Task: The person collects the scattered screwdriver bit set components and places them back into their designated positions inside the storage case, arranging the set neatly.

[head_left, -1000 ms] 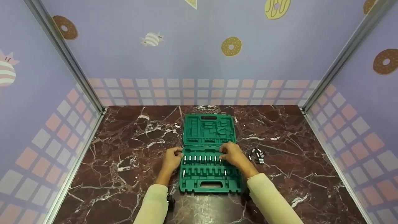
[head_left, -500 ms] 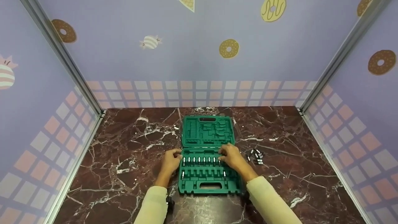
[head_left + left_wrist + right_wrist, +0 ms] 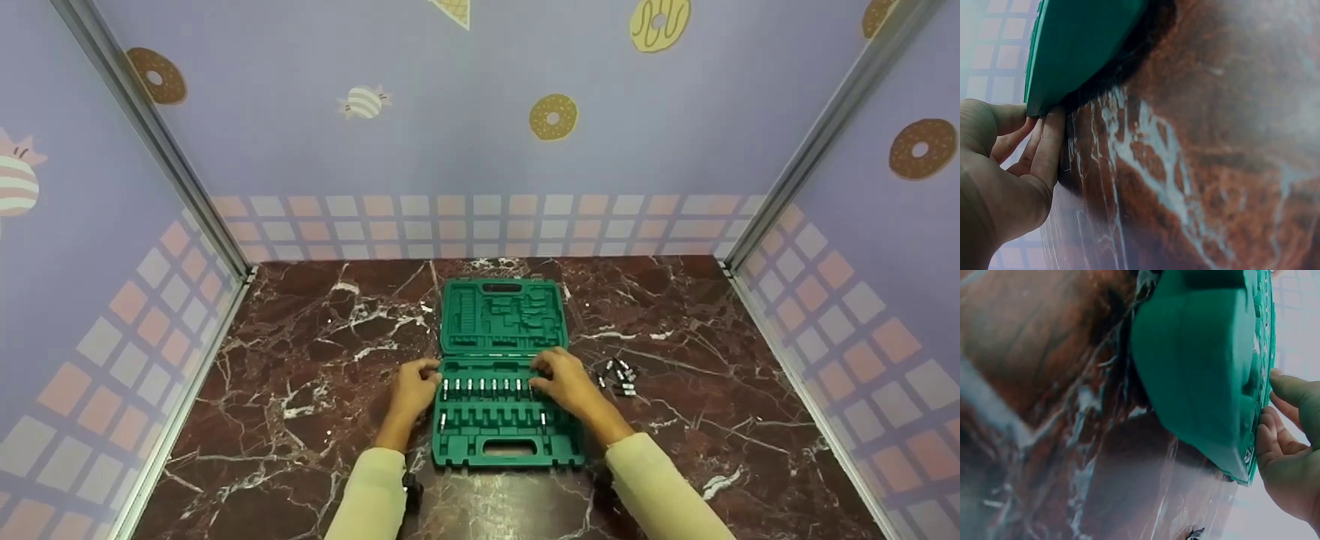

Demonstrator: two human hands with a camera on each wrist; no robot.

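An open green socket case [image 3: 499, 450] lies on the table in the head view, its lid [image 3: 502, 311] folded back. My left hand [image 3: 412, 388] grips the case's left edge; in the left wrist view the thumb rests on the rim and the fingers lie against the side. My right hand [image 3: 564, 381] is over the case's right part, thumb and fingers at a silver socket [image 3: 532, 387] at the right end of the upper row. More sockets [image 3: 482, 388] fill that row. The lower row holds one socket [image 3: 442, 422] at the left and another [image 3: 543, 420] at the right.
Several loose sockets [image 3: 621, 376] lie in a small pile on the dark red marble-patterned table [image 3: 300, 450], right of the case. Patterned panels [image 3: 480, 135] stand behind and on both sides, with metal posts in the corners.
The head view has tilted up slightly. Both hands stay at the same places on the case, and the right forearm has shifted a little. The rows of sockets look the same.
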